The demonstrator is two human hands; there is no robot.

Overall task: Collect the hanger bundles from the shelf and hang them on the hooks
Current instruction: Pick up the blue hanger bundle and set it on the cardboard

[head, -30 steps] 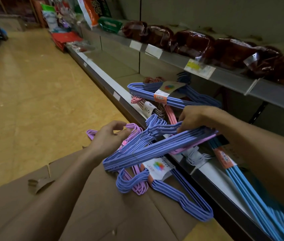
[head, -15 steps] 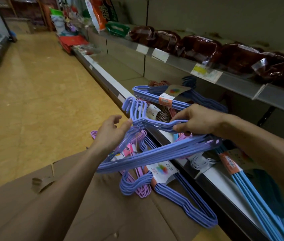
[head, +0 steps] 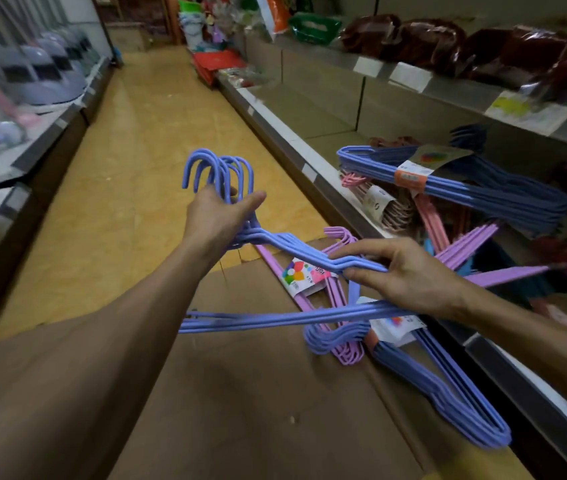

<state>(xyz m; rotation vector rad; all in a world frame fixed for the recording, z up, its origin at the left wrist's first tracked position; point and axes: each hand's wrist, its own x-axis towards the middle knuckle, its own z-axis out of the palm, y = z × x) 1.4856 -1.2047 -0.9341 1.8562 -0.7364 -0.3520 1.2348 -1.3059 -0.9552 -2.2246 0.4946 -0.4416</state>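
holding blue hanger bundle (head: 285, 244) w/ both hands, over cardboard box (head: 240, 393).

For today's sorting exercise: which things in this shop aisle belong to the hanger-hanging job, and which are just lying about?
Belongs to the job:
- blue hanger bundle, held by left hand and right hand
- bundles on the cardboard box
- bundles on the shelf

Just lying about:
- dark red bagged goods
- green basket
- dustpans
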